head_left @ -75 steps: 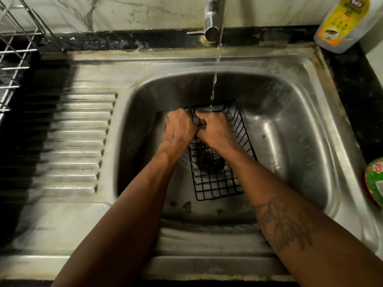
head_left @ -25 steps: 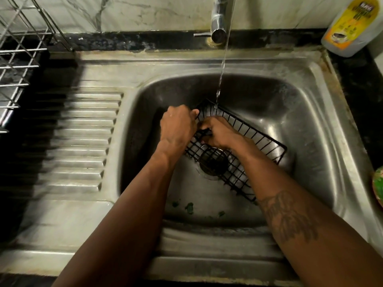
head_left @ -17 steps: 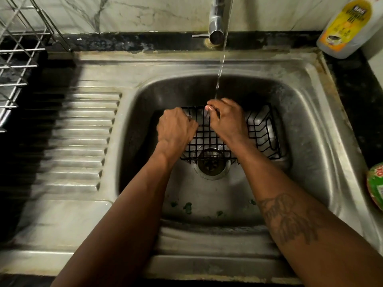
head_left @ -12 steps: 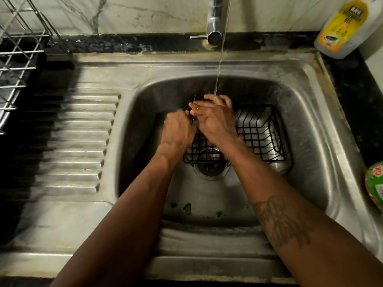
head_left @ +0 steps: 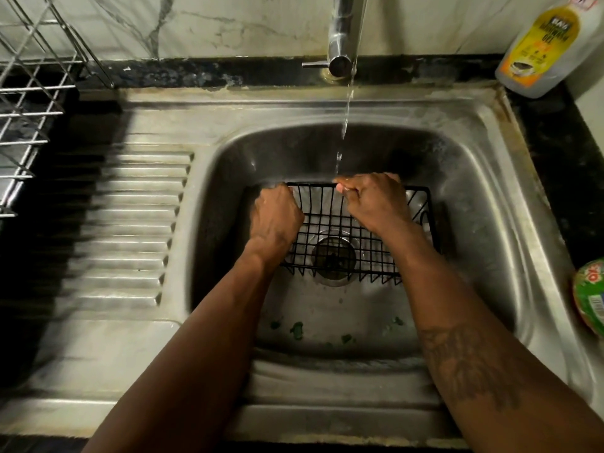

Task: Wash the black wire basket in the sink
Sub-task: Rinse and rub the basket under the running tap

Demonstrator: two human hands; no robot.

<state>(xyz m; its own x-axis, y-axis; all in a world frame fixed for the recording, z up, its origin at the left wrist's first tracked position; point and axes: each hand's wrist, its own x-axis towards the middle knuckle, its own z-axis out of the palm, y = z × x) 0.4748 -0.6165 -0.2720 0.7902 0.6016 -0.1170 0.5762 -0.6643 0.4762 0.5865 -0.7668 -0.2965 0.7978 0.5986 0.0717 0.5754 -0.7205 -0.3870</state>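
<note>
The black wire basket (head_left: 330, 223) lies in the steel sink (head_left: 483, 204), over the drain, its long side running left to right. My left hand (head_left: 276, 215) grips the basket's left end with curled fingers. My right hand (head_left: 374, 199) holds the far rim, fingers curled over the wire. A thin stream of water from the tap (head_left: 341, 44) falls onto the fingers of my right hand and the far rim. Both forearms hide parts of the basket's near side.
A ribbed steel draining board (head_left: 130, 223) lies left of the bowl. A silver wire rack (head_left: 29, 93) stands at the far left. A dish-soap bottle (head_left: 542, 44) stands at the back right, a green round tub (head_left: 591, 299) at the right edge. Green scraps (head_left: 295, 328) lie in the bowl.
The basket was turned from lengthwise to crosswise over the drain. My right hand slid right along the far rim, away from my left hand.
</note>
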